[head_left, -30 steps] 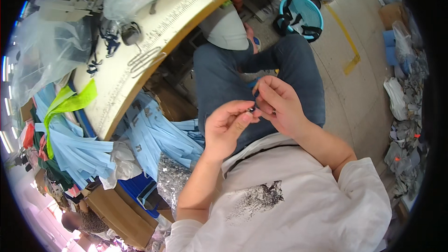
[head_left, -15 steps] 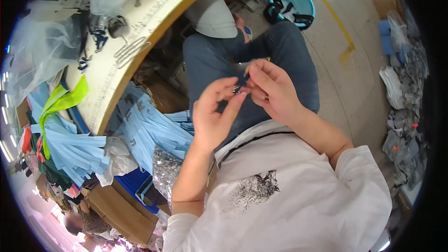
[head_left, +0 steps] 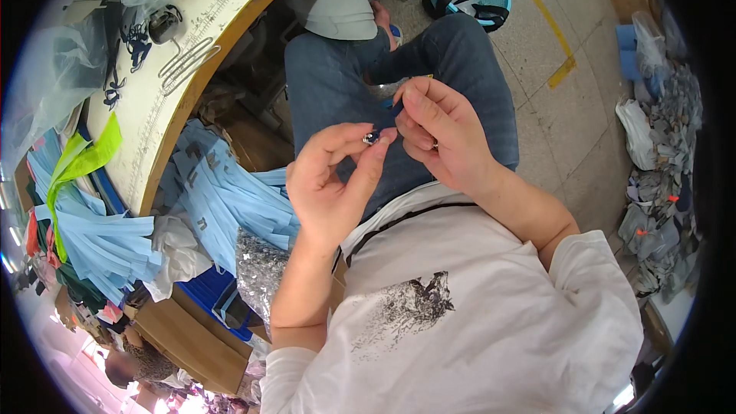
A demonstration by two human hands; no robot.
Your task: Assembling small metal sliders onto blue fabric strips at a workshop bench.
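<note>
Small handwork.
Left hand (head_left: 326, 184) is pinching silver-and-blue piece (head_left: 371, 138); right hand (head_left: 452, 134), at its two o'clock, is pinching dark blue strip (head_left: 398, 108).

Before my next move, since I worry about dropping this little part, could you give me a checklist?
1. Left hand pinching the metal-and-dark piece between thumb and fingers: ok.
2. Right hand gripping the dark blue bit at its fingertips: ok.
3. Piece and bit joined to each other: cannot tell, too small.
4. Hands apart from the white tabletop: ok, it lies off to their left.
5. Hands above the lap in jeans: ok.
</note>
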